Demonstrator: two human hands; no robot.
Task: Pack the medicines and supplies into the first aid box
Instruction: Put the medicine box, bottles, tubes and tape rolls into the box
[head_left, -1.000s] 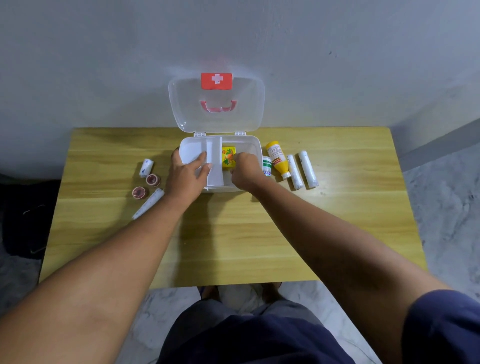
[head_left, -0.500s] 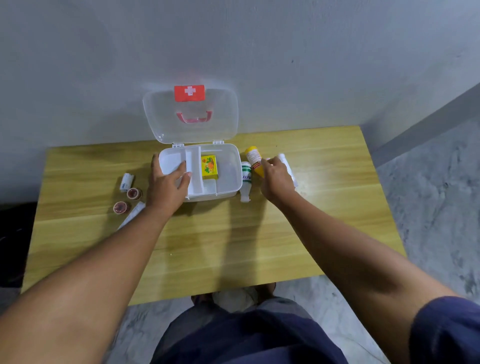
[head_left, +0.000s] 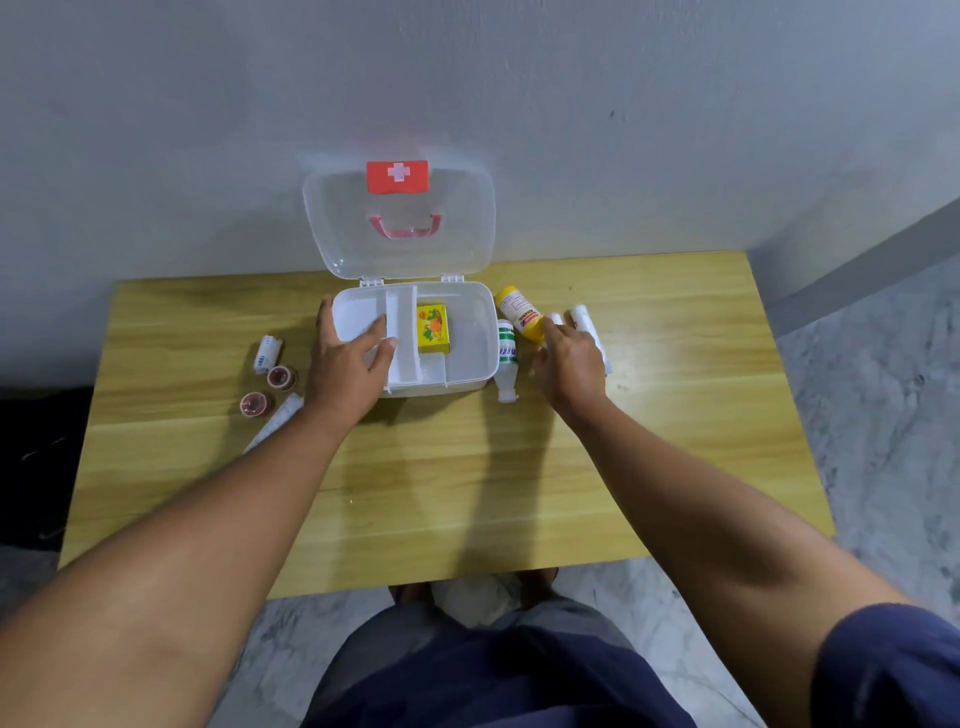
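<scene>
The white first aid box (head_left: 467, 383) stands open at the table's back, its clear lid (head_left: 400, 249) leaning on the wall. A small yellow carton (head_left: 432, 328) lies in its middle compartment. My left hand (head_left: 345, 369) holds the box's left side, thumb outside the wall and fingers inside. My right hand (head_left: 571, 364) rests to the right of the box, over a white tube (head_left: 556, 317), with a fingertip at the yellow bottle (head_left: 514, 307). Any grip on the tube is hidden. A second white tube (head_left: 584, 319) and a green-labelled white bottle (head_left: 506, 358) lie beside it.
Left of the box lie a small white roll (head_left: 266, 353), two red-brown tape rolls (head_left: 282, 378) (head_left: 254, 403) and a white tube (head_left: 280, 418), partly under my left forearm. The wooden table (head_left: 467, 493) meets the wall behind; its right edge drops to a marble floor.
My right hand left the yellow carton in the box and moved right onto the tubes and bottles. My left hand has stayed on the box.
</scene>
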